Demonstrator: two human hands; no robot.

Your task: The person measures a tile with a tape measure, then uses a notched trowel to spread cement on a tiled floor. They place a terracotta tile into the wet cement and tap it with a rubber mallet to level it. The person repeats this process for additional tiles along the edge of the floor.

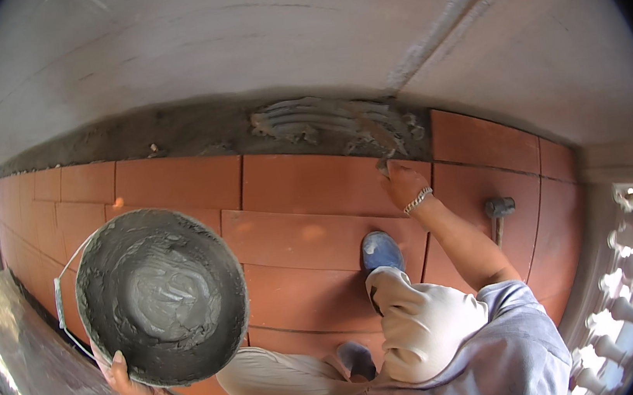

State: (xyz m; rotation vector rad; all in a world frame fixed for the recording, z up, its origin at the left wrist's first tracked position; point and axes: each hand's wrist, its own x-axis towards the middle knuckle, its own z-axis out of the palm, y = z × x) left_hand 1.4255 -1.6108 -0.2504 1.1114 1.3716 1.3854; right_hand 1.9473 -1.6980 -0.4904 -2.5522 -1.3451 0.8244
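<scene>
My left hand [127, 383] grips the lower rim of a round bucket [237, 292] of wet grey mortar [171, 292], held tilted toward me, with a wire handle at its left side. My right hand [401, 184], wearing a chain bracelet, is closed on a trowel [380, 139], whose blade lies over the strip of grey mortar [316, 123] along the wall's foot. Ridged streaks show in that mortar. Terracotta tiles [307, 179] border the strip.
A rubber mallet [499, 208] lies on the tiles right of my right arm. My blue shoe [381, 249] rests on the tiles. A plastered wall [236, 43] rises beyond the mortar. White balusters [625, 303] line the right; a smooth slab [25, 348] is at the left.
</scene>
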